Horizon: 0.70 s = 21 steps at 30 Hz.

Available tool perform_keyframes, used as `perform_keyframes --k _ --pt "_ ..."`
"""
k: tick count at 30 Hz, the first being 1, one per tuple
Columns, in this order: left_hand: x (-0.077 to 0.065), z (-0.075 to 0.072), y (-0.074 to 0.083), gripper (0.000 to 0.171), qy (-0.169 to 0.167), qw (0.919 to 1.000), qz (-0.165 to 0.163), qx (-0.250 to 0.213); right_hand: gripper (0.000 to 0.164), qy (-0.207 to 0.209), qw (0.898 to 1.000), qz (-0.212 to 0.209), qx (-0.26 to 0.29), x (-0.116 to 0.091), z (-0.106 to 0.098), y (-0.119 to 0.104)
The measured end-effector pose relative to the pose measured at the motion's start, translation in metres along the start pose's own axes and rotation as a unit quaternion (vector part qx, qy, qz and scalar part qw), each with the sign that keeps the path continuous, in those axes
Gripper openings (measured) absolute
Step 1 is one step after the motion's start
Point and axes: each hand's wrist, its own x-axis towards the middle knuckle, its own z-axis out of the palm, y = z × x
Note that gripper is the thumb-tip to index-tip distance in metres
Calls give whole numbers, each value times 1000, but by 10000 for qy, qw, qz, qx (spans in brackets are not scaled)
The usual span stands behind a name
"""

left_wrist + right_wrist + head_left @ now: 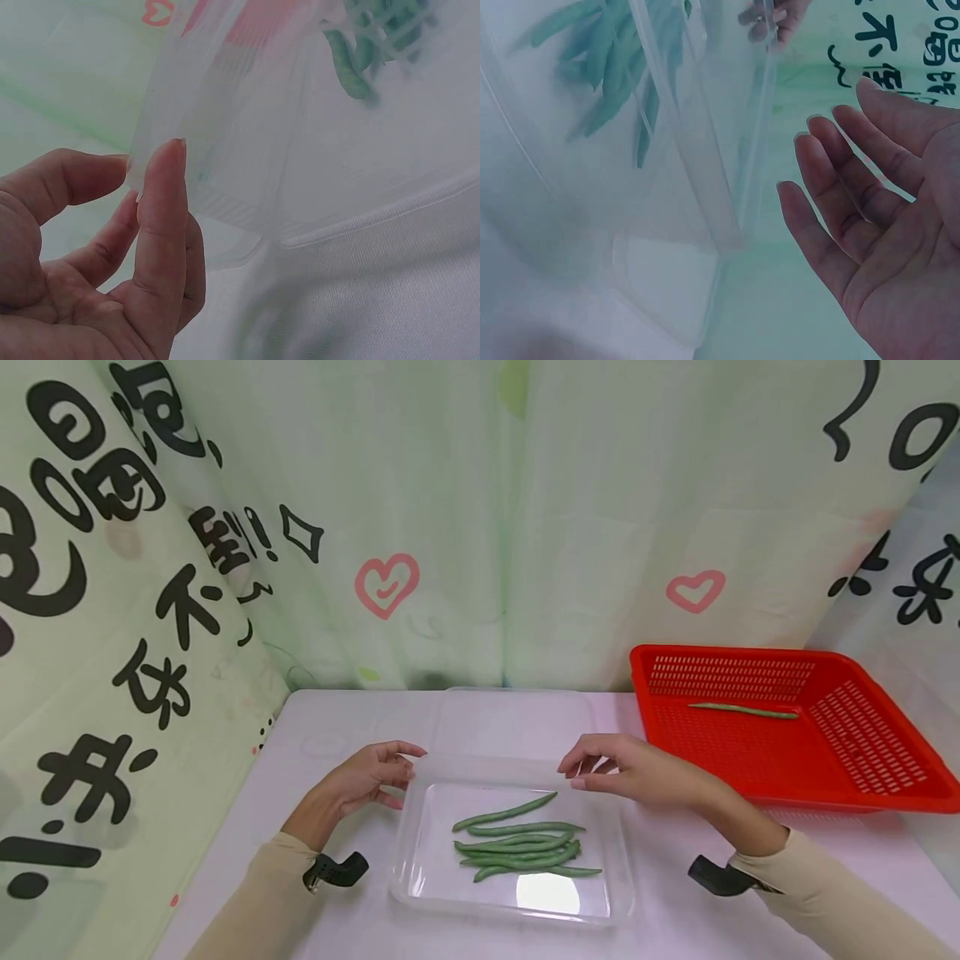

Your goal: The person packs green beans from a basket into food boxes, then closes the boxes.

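Note:
Several green beans (517,852) lie bunched in a clear plastic tray (442,906) on the table. At the tray's far left corner is my left hand (375,777), fingers loosely bent and fingertips at the rim. In the left wrist view, the clear edge (157,112) runs close by the fingertips; whether they press it I cannot tell. My right hand (622,768) hovers by the far right corner with relaxed, slightly bent fingers. The right wrist view shows the right hand (885,202) holding nothing, with a gap between its fingers and the tray wall (697,165).
A red plastic basket (735,777) stands at the back right, with a single green bean (742,710) inside. Behind the tray shows the faint outline of another clear, flat item (517,718). Printed curtains (465,527) hang behind the table (337,718) and along its sides.

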Motion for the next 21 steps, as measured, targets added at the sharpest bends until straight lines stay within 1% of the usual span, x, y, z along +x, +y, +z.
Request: perform_keyframes --k 7,13,21 --pt "0 0 0 47 8 10000 -8 -6 22 411 9988 180 -209 -12 -25 7" --pt "-1 0 0 48 -18 10000 7 -31 24 642 9961 515 -314 -18 -40 11" --pt "0 0 0 48 -23 10000 -3 -30 24 956 9926 644 -380 -26 -60 22"
